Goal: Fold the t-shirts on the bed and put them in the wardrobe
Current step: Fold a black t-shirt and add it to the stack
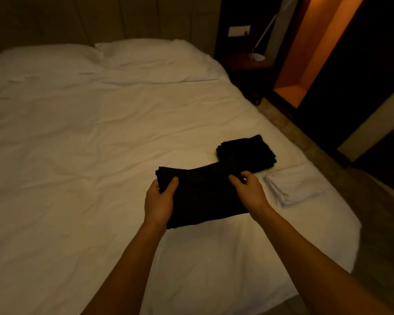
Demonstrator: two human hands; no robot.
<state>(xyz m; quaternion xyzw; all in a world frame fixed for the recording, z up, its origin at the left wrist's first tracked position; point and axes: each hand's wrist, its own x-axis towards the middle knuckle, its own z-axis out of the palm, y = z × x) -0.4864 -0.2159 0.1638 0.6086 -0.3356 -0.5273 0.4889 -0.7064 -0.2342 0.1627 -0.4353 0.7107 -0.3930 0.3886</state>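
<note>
Head view: half-folded black cotton t-shirt (203,196) lower centre on white-sheeted bed (77,144). Left hand (160,196) pinches far left corner, right hand (248,187) far right edge. Judgement: bring both corners evenly to near hem. Folded black stack (246,151) just beyond, touching.

Arms: 2 – both bare to the frame's edge
Left hand (160,197): ungloved
Right hand (248,188): ungloved – ring cannot be told

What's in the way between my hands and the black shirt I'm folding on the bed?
Nothing visible. The left hand and right hand already grip the far corners of the black shirt. The folded black pile and the folded white shirt lie off to the right on the bed, clear of both hands.
</note>
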